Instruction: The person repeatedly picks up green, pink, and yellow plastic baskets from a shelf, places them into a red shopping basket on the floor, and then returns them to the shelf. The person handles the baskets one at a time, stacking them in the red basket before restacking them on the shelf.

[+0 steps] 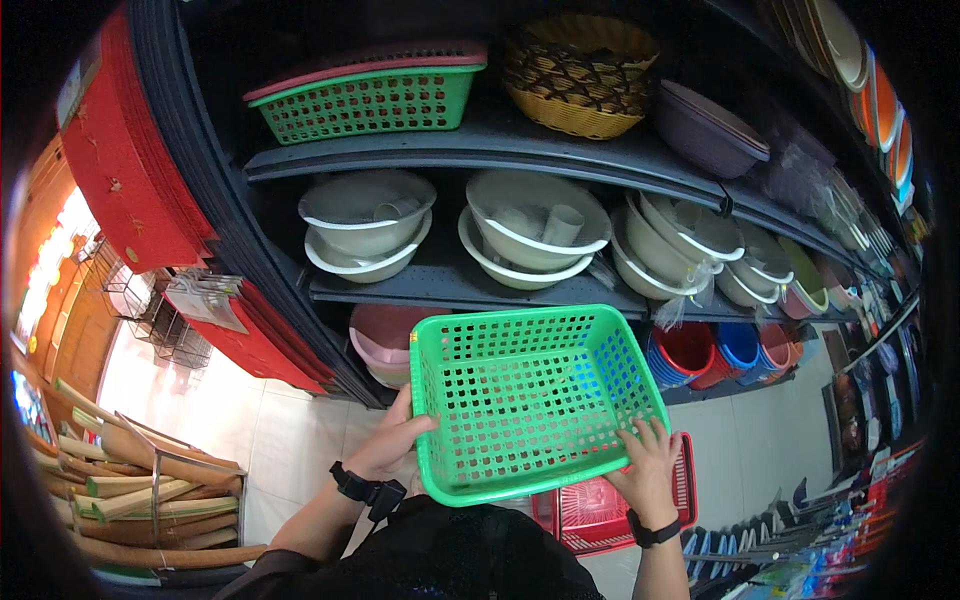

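A green plastic basket (520,490) with square holes is held up in front of me, tilted so its inside faces me. My left hand (395,437) grips its left side, thumb over the rim and the other fingers hidden behind. At the lower right corner my right hand (645,470) is closed on the rim, fingers reaching over to the inner side. A black band circles each wrist. The basket looks bare inside; shelf and floor colours show through its holes. Below it, partly hidden by the basket and my right arm, a red plastic basket (597,515) is on the floor.
Ahead, the upper shelf (390,158) carries green and pink baskets (365,105), woven baskets (580,80) and purple basins (710,130). White basins (535,220) line the shelf beneath. Red and blue buckets (738,348) stand low at right. Rolled mats (150,490) fill a rack at left.
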Demonstrator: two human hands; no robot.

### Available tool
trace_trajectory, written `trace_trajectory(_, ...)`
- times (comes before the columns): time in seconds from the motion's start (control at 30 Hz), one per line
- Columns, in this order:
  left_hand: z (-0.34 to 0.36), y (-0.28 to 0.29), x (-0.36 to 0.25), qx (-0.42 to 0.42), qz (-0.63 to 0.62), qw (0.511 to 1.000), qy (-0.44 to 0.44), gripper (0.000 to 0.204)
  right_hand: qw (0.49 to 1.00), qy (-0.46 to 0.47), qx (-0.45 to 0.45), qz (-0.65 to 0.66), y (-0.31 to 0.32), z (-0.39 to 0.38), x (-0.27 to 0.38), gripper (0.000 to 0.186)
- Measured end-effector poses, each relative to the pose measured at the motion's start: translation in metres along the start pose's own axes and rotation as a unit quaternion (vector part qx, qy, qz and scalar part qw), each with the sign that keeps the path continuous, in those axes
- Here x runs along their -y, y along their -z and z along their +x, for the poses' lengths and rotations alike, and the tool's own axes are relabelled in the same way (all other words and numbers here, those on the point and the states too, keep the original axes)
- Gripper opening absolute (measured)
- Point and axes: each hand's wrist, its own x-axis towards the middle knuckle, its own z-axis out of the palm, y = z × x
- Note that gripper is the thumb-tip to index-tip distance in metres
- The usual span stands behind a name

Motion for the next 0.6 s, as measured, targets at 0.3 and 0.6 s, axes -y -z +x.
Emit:
trace_trajectory(0.3,-0.039,-0.003,-0.095,0.002,-0.041,0.995,-0.096,0.064,0.959,0.157,-0.218,0.089,0.072,0.047,0.017,0.043)
trace_trajectory(0.6,-0.055,0.022,-0.212,0.049,0.058,0.953,-0.294,0.097,0.893,0.239,-0.381,0.035,0.171,0.114,0.085,0.041)
